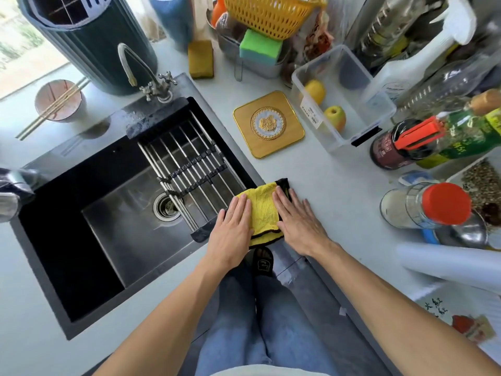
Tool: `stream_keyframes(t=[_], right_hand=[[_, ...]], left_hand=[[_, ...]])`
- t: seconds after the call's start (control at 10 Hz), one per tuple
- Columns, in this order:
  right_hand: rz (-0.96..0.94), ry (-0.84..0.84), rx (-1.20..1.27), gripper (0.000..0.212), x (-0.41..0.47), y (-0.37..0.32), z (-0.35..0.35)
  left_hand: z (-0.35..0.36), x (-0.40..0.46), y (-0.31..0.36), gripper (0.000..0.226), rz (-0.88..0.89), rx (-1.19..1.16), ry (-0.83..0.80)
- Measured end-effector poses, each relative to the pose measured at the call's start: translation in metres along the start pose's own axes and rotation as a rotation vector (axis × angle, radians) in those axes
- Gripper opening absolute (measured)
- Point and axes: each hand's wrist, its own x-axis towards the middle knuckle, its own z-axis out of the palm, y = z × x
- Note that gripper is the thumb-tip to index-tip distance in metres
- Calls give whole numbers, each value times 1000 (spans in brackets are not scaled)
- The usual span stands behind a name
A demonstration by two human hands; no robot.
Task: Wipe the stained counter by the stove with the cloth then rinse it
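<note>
A yellow cloth (pixel 262 210) with a black edge lies folded on the pale counter (pixel 333 191), right at the sink's right rim. My left hand (pixel 233 226) rests flat on the cloth's left side, fingers stretched out. My right hand (pixel 298 221) lies flat on its right side, partly on the counter. Neither hand grips the cloth; both press down on it. The dark sink (pixel 113 213) holds a roll-up metal rack (pixel 187 169). The tap (pixel 151 77) stands behind it, and no water runs.
A gold square trivet (pixel 268 123) and a clear box with fruit (pixel 341 101) sit behind the cloth. Bottles and jars (pixel 423 204) crowd the right side. Sponges (pixel 260 47), a yellow basket (pixel 271 14) and a cup with chopsticks (pixel 59 101) stand at the back.
</note>
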Motion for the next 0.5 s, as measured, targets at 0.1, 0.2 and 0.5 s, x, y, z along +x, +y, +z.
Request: stream_keyframes(t=[0.1,0.2,0.5], right_hand=[[4,-8,43,77,-2,-4,-8],[17,27,133,71,-11,-7,-15],[132,130,428,42,-97,-30,-15]], left_hand=[[-5,0,0,74,2,-46,-15],[-18,-5,4,68,24,-159,40],[-16,-74,-13,36,-238,-505,180]])
